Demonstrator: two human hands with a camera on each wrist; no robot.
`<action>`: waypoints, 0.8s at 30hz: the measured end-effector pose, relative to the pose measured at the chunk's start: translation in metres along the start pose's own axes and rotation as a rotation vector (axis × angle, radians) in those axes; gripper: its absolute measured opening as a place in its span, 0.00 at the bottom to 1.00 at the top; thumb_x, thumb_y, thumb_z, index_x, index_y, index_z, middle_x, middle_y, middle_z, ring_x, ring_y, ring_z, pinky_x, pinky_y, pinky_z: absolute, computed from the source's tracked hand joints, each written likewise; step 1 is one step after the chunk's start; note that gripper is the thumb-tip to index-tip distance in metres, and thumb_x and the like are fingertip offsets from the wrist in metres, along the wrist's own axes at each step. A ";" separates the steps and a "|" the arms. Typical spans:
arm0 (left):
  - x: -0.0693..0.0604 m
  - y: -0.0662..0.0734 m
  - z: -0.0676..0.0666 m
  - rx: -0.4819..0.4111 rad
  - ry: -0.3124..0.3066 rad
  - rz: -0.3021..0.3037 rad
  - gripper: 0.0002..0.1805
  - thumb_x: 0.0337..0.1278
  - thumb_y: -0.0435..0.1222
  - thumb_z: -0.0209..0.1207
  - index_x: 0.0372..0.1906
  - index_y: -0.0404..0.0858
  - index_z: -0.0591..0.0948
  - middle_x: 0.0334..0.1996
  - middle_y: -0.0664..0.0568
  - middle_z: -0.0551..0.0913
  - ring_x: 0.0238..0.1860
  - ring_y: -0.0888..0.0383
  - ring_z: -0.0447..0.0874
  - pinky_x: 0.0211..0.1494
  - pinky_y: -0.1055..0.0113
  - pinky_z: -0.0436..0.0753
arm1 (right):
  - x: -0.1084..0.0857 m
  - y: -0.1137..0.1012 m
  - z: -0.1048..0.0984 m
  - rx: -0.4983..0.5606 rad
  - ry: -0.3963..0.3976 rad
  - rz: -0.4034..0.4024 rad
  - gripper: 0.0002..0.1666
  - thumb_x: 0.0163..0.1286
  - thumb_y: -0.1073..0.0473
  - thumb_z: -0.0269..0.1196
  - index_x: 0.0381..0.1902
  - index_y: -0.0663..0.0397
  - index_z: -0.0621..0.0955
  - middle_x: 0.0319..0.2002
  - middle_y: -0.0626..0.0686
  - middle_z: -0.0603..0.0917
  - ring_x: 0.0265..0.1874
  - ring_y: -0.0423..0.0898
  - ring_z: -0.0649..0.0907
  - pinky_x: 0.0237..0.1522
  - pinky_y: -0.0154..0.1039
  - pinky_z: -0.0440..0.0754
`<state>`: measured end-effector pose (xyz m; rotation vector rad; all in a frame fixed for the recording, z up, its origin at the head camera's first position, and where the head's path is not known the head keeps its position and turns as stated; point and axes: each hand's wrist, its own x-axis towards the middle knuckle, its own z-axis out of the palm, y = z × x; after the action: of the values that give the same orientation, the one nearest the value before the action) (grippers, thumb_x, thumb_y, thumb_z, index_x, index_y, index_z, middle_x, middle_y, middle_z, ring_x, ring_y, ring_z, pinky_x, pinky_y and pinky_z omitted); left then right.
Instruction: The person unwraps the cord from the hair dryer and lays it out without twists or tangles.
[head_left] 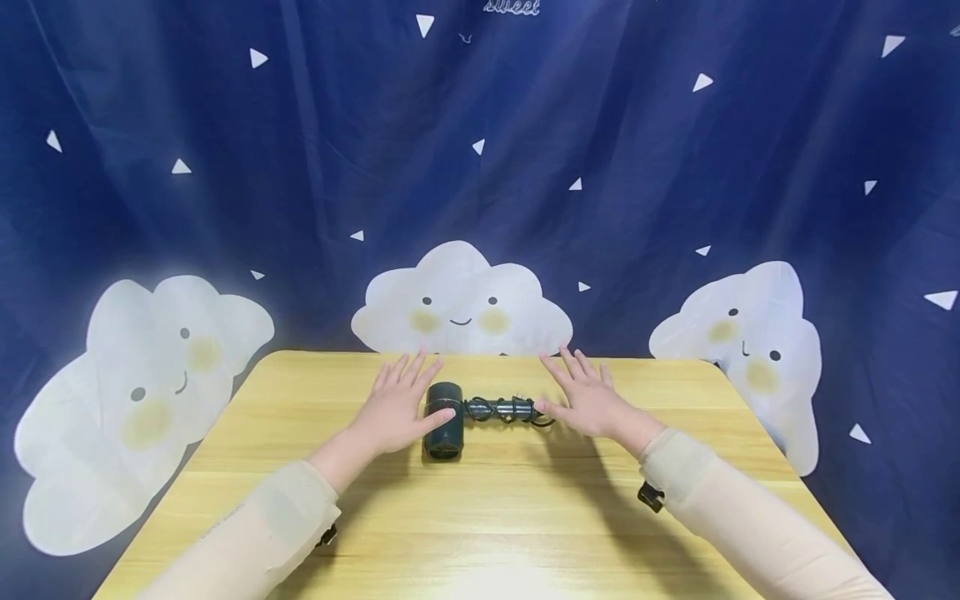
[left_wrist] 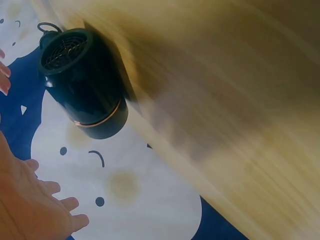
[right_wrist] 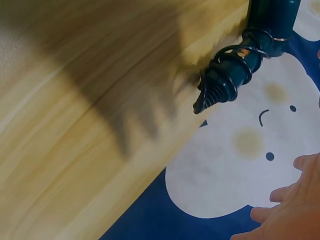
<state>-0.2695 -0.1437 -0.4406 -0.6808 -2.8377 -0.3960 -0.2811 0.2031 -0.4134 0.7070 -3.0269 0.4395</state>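
Note:
A dark green hair dryer (head_left: 444, 429) lies on the wooden table, its barrel (left_wrist: 87, 85) on the left and its handle (right_wrist: 232, 70) pointing right with the black cord wound round it. My left hand (head_left: 393, 408) is spread beside and partly over the barrel, fingers straight; whether the thumb touches it I cannot tell. Over the handle's right end, my right hand (head_left: 592, 400) is spread too, its thumb near the coiled cord. Neither hand grips anything. Part of the left hand (left_wrist: 30, 200) shows in the left wrist view, part of the right hand (right_wrist: 292, 205) in the right.
The light wooden table (head_left: 480, 500) reaches back to a dark blue curtain (head_left: 480, 108) with white clouds and triangles. Both forearms cross the table's front part, and their shadows fall on the wood.

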 end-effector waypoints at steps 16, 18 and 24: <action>-0.002 0.004 0.012 -0.003 -0.041 -0.012 0.47 0.64 0.69 0.48 0.80 0.49 0.54 0.80 0.45 0.45 0.78 0.37 0.42 0.76 0.38 0.42 | 0.003 -0.001 0.016 -0.014 -0.020 0.009 0.47 0.74 0.35 0.55 0.81 0.43 0.51 0.80 0.62 0.41 0.77 0.67 0.45 0.67 0.76 0.38; -0.001 0.005 0.012 -0.002 -0.050 -0.008 0.47 0.64 0.68 0.49 0.80 0.49 0.55 0.80 0.44 0.46 0.78 0.37 0.43 0.76 0.38 0.42 | 0.004 -0.002 0.017 -0.018 -0.029 0.007 0.47 0.74 0.35 0.55 0.81 0.43 0.50 0.80 0.61 0.41 0.77 0.67 0.45 0.68 0.76 0.39; -0.001 0.005 0.019 0.009 -0.076 -0.003 0.48 0.64 0.71 0.45 0.80 0.49 0.55 0.80 0.44 0.45 0.78 0.38 0.42 0.76 0.38 0.42 | 0.004 -0.006 0.021 -0.009 -0.061 0.001 0.46 0.75 0.36 0.54 0.81 0.43 0.51 0.80 0.61 0.41 0.76 0.69 0.47 0.68 0.75 0.39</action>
<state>-0.2689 -0.1344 -0.4575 -0.7038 -2.9104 -0.3650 -0.2810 0.1905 -0.4321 0.7322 -3.0834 0.4123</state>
